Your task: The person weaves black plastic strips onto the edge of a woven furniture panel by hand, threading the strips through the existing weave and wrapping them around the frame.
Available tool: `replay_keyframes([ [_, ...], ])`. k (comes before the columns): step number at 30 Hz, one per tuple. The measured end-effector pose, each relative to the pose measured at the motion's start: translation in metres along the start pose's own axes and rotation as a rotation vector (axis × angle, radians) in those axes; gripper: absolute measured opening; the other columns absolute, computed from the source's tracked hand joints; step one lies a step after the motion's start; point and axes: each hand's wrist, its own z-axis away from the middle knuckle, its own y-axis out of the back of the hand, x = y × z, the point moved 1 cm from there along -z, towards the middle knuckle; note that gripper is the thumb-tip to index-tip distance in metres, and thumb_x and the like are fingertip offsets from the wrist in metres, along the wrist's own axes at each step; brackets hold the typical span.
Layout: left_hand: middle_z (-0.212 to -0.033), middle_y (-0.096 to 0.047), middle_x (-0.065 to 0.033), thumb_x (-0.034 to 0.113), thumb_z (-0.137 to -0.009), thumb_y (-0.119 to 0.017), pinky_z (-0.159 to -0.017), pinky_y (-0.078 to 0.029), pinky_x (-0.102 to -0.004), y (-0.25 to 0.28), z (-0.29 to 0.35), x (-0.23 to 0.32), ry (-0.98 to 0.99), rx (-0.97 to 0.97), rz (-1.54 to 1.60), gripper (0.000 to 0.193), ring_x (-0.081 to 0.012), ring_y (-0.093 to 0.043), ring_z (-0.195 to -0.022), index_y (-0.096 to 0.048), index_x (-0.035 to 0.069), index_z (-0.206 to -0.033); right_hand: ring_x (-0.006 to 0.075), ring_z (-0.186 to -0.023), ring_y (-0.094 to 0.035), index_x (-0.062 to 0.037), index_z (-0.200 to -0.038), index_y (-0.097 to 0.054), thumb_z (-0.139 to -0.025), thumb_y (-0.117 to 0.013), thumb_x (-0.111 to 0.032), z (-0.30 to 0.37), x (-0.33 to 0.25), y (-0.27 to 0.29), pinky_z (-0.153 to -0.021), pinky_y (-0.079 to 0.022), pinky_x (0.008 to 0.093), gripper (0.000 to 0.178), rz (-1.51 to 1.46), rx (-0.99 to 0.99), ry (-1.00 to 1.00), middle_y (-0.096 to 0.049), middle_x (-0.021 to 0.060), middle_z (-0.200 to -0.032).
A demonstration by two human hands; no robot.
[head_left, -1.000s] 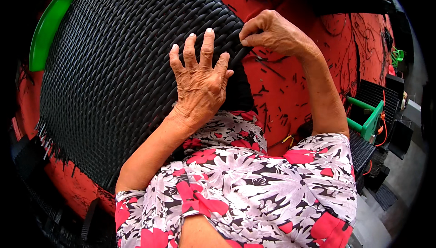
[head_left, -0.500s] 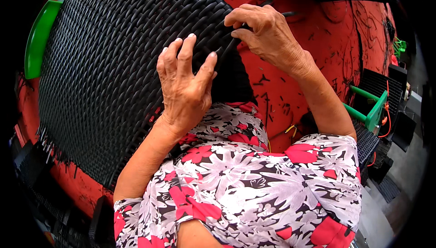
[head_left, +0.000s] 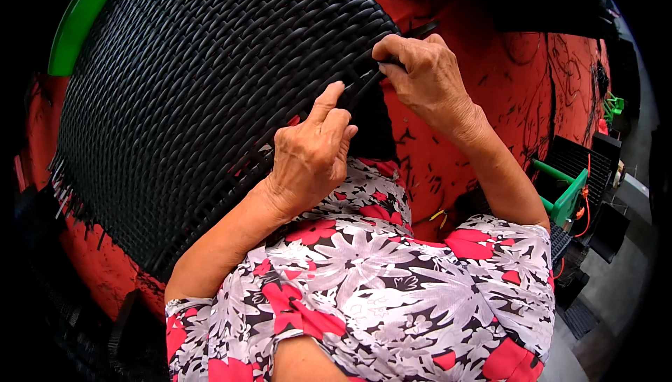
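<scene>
A large panel of black woven wicker (head_left: 210, 95) slants across the left and upper middle, with loose strand ends along its lower left edge. At its right edge my right hand (head_left: 428, 81) pinches a flat black weaving strip (head_left: 365, 79) between thumb and fingers. My left hand (head_left: 310, 152) is close by, over the panel's near edge. Its index finger stretches toward the strip while the other fingers bend, and nothing shows in its grasp. The fingertips of the left hand are partly hidden, and the dark strip is hard to separate from the weave.
Under the panel spreads a red sheet (head_left: 511, 102) strewn with black strip scraps. Yellow-handled snips (head_left: 439, 215) lie near my lap. A green stool-like frame (head_left: 563, 189) with an orange cord stands right. A green curved piece (head_left: 80, 18) shows at the upper left.
My left hand has moved down and right, its spread fingers now bent except the index finger. My right hand has shifted slightly right and down, still pinching the strip. The panel appears shifted right.
</scene>
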Motion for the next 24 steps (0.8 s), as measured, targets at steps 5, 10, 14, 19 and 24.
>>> replay_keyframes([
  [5, -0.098, -0.063, -0.0176, -0.001, -0.081, -0.069, -0.053, -0.050, -0.0333, 0.005, 0.001, 0.001, -0.019, 0.089, -0.055, 0.009, -0.0304, -0.064, -0.064, -0.062, -0.001, -0.087, 0.0278, -0.077, -0.067, -0.0068, -0.086, -0.065, -0.079, -0.062, -0.002, 0.000, 0.000, 0.002, -0.076, -0.046, 0.0393, 0.009, -0.107, -0.041, -0.060, -0.069, 0.0092, -0.080],
  [10, -0.095, -0.064, -0.0140, -0.001, -0.082, -0.069, -0.061, -0.050, -0.0299, 0.001, 0.013, -0.008, 0.080, -0.056, 0.407, 0.010, -0.0241, -0.063, -0.072, -0.064, -0.002, -0.091, 0.0299, -0.086, -0.067, -0.0008, -0.091, -0.063, -0.077, -0.062, 0.005, -0.004, 0.008, 0.004, -0.075, -0.053, 0.0363, 0.016, -0.232, -0.096, -0.156, -0.069, 0.0130, -0.088],
  [14, -0.106, -0.064, -0.0122, 0.015, -0.096, -0.057, -0.083, -0.052, -0.0304, -0.020, 0.030, -0.014, 0.564, -0.439, 1.240, 0.024, -0.0196, -0.063, -0.095, -0.062, -0.003, -0.111, 0.0251, -0.085, -0.067, -0.0008, -0.098, -0.067, -0.077, -0.064, 0.004, -0.006, 0.018, 0.005, -0.075, -0.053, 0.0322, 0.021, -0.317, -0.073, -0.142, -0.068, 0.0123, -0.093],
  [19, -0.089, -0.063, -0.0095, 0.020, -0.096, -0.057, -0.053, -0.046, -0.0223, -0.054, 0.057, -0.044, 0.973, -0.176, 1.977, 0.023, -0.0136, -0.058, -0.067, -0.059, 0.002, -0.110, 0.0204, -0.080, -0.066, -0.0020, -0.098, -0.071, -0.078, -0.066, 0.003, -0.011, 0.021, 0.015, -0.073, -0.053, 0.0287, 0.022, -0.337, -0.130, -0.108, -0.067, 0.0086, -0.087],
  [24, -0.087, -0.061, -0.0078, 0.023, -0.095, -0.059, -0.052, -0.042, -0.0205, -0.060, 0.061, -0.092, 0.823, 0.108, 2.106, 0.025, -0.0120, -0.055, -0.066, -0.059, 0.003, -0.111, 0.0192, -0.075, -0.066, -0.0015, -0.092, -0.072, -0.078, -0.066, 0.004, -0.030, 0.025, 0.024, -0.069, -0.052, 0.0275, 0.016, -0.303, -0.223, 0.022, -0.065, 0.0070, -0.081],
])
